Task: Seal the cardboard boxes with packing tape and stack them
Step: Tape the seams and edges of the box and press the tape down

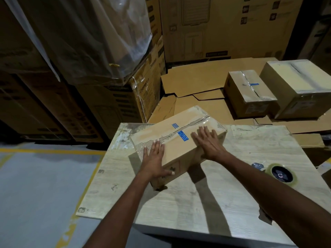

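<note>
The left hand (155,158) and right hand (208,142) lie flat on the taped box (179,140), fingers straight, gripping nothing. It sits askew at the far side of the table (197,203). A tape roll (283,174) lies near the table's right edge. Beyond, a small box (249,92) and a larger box (300,86) rest on flattened cardboard (193,81). Tall cartons (111,104) crowd the left, their print too dim to read.

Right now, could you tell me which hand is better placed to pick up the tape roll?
The right hand: the tape roll lies on the table to its right, while the left hand rests flat on the box, farther away.
</note>
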A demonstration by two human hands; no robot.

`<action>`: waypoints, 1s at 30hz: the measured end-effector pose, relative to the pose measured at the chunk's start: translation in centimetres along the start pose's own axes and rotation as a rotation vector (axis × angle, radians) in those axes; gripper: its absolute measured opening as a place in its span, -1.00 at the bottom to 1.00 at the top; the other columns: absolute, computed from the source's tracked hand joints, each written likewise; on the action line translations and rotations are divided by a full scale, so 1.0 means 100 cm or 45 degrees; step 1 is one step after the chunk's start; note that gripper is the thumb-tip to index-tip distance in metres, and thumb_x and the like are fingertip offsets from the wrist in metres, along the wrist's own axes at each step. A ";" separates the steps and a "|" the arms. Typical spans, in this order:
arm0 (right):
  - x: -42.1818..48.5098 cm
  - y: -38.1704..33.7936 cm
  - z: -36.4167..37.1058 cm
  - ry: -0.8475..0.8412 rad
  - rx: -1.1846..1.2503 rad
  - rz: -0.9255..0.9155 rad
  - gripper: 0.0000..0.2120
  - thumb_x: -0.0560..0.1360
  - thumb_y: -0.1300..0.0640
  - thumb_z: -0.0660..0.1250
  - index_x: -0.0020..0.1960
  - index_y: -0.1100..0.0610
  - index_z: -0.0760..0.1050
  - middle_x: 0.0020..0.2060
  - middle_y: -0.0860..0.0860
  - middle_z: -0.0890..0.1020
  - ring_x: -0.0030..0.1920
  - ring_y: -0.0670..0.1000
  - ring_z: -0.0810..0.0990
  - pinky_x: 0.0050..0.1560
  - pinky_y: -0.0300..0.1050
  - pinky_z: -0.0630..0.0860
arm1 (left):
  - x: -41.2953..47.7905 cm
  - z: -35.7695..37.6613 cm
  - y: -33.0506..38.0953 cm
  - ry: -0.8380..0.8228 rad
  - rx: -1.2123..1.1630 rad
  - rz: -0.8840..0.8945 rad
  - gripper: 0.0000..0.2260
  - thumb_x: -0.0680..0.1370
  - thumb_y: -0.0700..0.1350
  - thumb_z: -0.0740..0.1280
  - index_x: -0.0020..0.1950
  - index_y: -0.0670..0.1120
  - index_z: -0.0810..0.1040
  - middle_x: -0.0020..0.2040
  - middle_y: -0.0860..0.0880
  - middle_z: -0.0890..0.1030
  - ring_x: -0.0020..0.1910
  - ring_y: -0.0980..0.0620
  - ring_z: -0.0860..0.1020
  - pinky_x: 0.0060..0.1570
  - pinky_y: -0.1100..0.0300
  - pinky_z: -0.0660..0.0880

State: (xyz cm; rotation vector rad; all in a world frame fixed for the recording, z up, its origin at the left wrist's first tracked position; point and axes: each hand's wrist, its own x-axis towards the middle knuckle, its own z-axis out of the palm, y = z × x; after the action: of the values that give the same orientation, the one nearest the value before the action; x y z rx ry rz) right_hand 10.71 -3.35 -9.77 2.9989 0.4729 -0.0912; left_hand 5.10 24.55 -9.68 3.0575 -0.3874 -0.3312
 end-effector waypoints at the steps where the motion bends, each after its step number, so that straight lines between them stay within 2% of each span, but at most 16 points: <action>1: 0.004 0.006 -0.002 -0.028 0.016 0.046 0.14 0.44 0.04 0.56 0.68 0.01 -0.23 0.65 0.23 -0.17 0.64 0.32 -0.20 0.58 0.32 -0.17 | 0.001 0.003 0.009 0.029 -0.007 -0.026 0.15 0.42 0.48 0.33 0.66 -0.06 -0.29 0.62 -0.08 -0.39 0.60 -0.06 -0.39 0.55 -0.23 -0.31; 3: 0.010 0.016 -0.002 -0.038 0.058 0.086 0.15 0.43 0.03 0.57 0.68 0.01 -0.21 0.65 0.24 -0.11 0.64 0.32 -0.15 0.59 0.31 -0.13 | 0.002 0.008 0.021 0.087 -0.008 -0.064 0.06 0.48 0.41 0.33 0.67 -0.06 -0.24 0.65 -0.10 -0.32 0.62 -0.07 -0.34 0.55 -0.24 -0.28; 6: 0.007 0.020 0.002 0.012 0.082 0.070 0.02 0.47 0.02 0.53 0.67 0.00 -0.10 0.62 0.22 0.07 0.63 0.28 0.00 0.59 0.28 -0.01 | 0.000 0.013 0.020 0.124 0.006 -0.063 -0.01 0.53 0.34 0.33 0.67 -0.04 -0.22 0.66 -0.09 -0.28 0.63 -0.05 -0.31 0.56 -0.22 -0.25; 10: -0.006 0.014 0.002 0.057 0.048 0.058 -0.07 0.50 -0.02 0.49 0.66 0.01 -0.01 0.57 0.22 0.19 0.58 0.24 0.16 0.56 0.22 0.13 | -0.001 0.013 0.004 0.111 0.044 0.011 0.00 0.52 0.33 0.34 0.67 -0.01 -0.23 0.66 -0.06 -0.28 0.64 -0.03 -0.28 0.57 -0.17 -0.30; 14: -0.027 -0.009 -0.002 0.059 0.043 0.068 -0.08 0.48 -0.13 0.49 0.63 0.05 0.04 0.47 0.23 0.32 0.45 0.22 0.33 0.42 0.14 0.31 | 0.000 0.006 -0.029 0.071 0.144 0.084 0.02 0.50 0.32 0.37 0.66 0.03 -0.25 0.63 0.01 -0.33 0.64 0.00 -0.27 0.57 -0.14 -0.32; 17: -0.044 -0.036 -0.003 0.018 0.019 0.102 -0.13 0.51 -0.11 0.45 0.62 0.13 0.06 0.42 0.30 0.38 0.38 0.26 0.40 0.37 0.13 0.34 | 0.001 -0.001 -0.046 0.032 0.172 0.063 0.04 0.49 0.23 0.45 0.67 0.04 -0.24 0.64 0.05 -0.32 0.64 -0.01 -0.25 0.57 -0.14 -0.25; 20: -0.060 -0.062 -0.006 0.027 0.038 0.143 -0.22 0.57 -0.06 0.38 0.61 0.20 0.08 0.40 0.36 0.40 0.36 0.30 0.43 0.37 0.12 0.35 | 0.000 -0.007 -0.043 0.030 0.202 -0.003 0.05 0.50 0.07 0.50 0.67 -0.02 -0.24 0.66 -0.03 -0.28 0.65 -0.06 -0.24 0.58 -0.16 -0.19; 22: -0.068 -0.069 -0.005 0.046 0.061 0.119 -0.25 0.60 -0.04 0.35 0.62 0.21 0.08 0.43 0.38 0.36 0.41 0.31 0.40 0.42 0.13 0.31 | -0.002 -0.005 -0.031 0.052 0.210 -0.046 0.06 0.50 0.04 0.51 0.66 -0.05 -0.25 0.66 -0.08 -0.28 0.64 -0.08 -0.26 0.59 -0.17 -0.21; 24: -0.072 -0.062 -0.004 0.069 0.079 0.058 -0.23 0.57 -0.05 0.38 0.62 0.16 0.08 0.48 0.32 0.32 0.46 0.29 0.32 0.43 0.15 0.28 | -0.003 -0.001 -0.014 0.064 0.161 -0.036 0.10 0.48 0.10 0.52 0.66 -0.04 -0.28 0.64 -0.08 -0.32 0.63 -0.08 -0.30 0.58 -0.17 -0.28; 27: -0.073 -0.039 -0.003 0.018 0.047 -0.032 0.00 0.41 -0.13 0.53 0.63 0.05 0.00 0.53 0.22 0.14 0.55 0.26 0.12 0.45 0.20 0.24 | 0.000 0.003 0.018 0.068 0.113 0.000 0.13 0.46 0.15 0.53 0.65 -0.01 -0.32 0.62 -0.06 -0.36 0.60 -0.06 -0.36 0.58 -0.18 -0.29; 30: -0.067 -0.011 -0.007 -0.098 0.011 0.002 0.20 0.35 -0.15 0.60 0.66 0.00 -0.18 0.61 0.24 -0.12 0.62 0.32 -0.14 0.56 0.35 0.01 | 0.004 0.003 0.051 0.065 0.091 0.021 0.11 0.47 0.14 0.51 0.64 -0.01 -0.31 0.61 -0.06 -0.37 0.60 -0.06 -0.36 0.57 -0.21 -0.28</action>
State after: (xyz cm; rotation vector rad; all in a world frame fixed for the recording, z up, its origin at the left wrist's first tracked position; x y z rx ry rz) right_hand 4.01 -4.22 -8.68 2.9912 0.4632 -0.2086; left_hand 4.17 19.55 -9.72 3.1231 -0.4311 -0.2426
